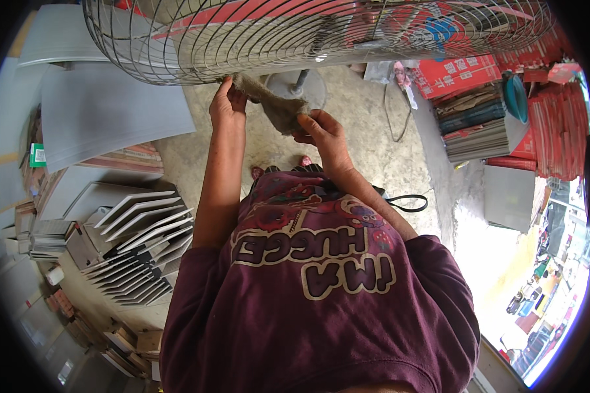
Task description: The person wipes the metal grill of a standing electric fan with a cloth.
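A greyish-brown cloth rag (pixel 272 105) hangs stretched between my two hands, just below the wire guard of a large fan (pixel 321 46). My left hand (pixel 228 105) is closed on the rag's upper left end, its fingertips right at the guard's lower rim; whether they touch the wire I cannot tell. Lower and to the right, my right hand (pixel 324 134) pinches the other end between thumb and fingers. Behind the rag, part of the fan's round base and pole (pixel 298 85) shows on the concrete floor.
Grey sheets (pixel 118 111) and a rack of upright sample boards (pixel 137 229) stand on the left. To the right are stacked boards (pixel 482 139), red packs (pixel 557 131) and a teal round object (pixel 514 98). A cord (pixel 394 124) lies on the floor.
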### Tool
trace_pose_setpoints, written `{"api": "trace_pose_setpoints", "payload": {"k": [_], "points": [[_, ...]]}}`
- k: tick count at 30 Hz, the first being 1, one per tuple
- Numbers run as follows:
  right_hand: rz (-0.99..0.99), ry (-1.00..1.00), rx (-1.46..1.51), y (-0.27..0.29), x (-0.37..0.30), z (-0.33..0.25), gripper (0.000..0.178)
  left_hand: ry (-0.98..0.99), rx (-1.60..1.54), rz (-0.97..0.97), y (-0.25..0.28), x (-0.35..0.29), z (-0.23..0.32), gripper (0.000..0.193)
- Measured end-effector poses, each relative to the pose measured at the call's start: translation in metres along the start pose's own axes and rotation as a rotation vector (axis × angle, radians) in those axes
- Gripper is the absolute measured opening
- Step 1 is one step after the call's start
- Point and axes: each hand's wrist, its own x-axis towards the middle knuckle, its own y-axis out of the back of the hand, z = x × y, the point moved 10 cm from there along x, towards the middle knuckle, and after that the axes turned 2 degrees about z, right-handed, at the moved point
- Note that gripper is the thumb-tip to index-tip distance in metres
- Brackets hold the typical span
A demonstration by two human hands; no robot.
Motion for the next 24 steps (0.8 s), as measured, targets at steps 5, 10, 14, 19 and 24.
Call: {"api": "trace_pose_setpoints", "payload": {"k": [5, 10, 14, 19, 24], "points": [[-0.020, 0.002, 0.007, -0.004, 0.001, -0.002, 0.020, -0.032, 0.010, -0.012, -0.005, -0.012, 0.011, 0.024], [-0.042, -0.002, 0.011, -0.007, 0.002, -0.003, 0.020, -0.034, -0.020, -0.056, -0.035, -0.059, 0.032, 0.017], [-0.073, 0.002, 0.015, -0.010, 0.003, -0.005, 0.020, -0.058, -0.094, -0.091, -0.047, -0.075, 0.046, 0.017], [-0.090, 0.015, 0.002, -0.014, 0.002, -0.010, 0.019, -0.094, -0.097, -0.142, -0.055, -0.091, 0.055, 0.018], [-0.094, 0.021, 0.013, -0.012, 0.004, -0.009, 0.019, -0.162, -0.082, -0.193, -0.058, -0.092, 0.057, 0.021]]}}
